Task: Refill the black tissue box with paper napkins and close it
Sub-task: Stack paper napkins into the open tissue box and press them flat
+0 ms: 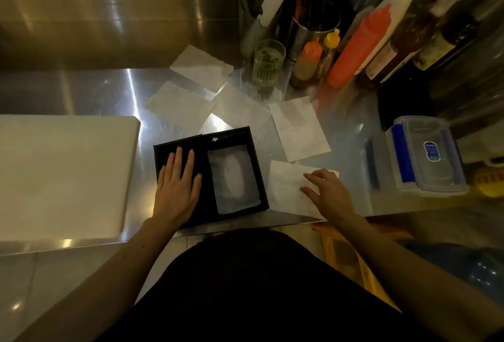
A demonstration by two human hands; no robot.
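Note:
The black tissue box lies open on the steel counter near its front edge, showing a pale inner part with an oval slot on the right side. My left hand rests flat, fingers spread, on the box's dark left half. My right hand lies with spread fingers on a white paper napkin just right of the box. Several more napkins lie loose behind the box, among them one at the right and one at the back.
A white cutting board fills the counter's left. At the back right stand a glass, squeeze bottles, sauce bottles and a utensil holder. A clear lidded container with blue clips sits at the right.

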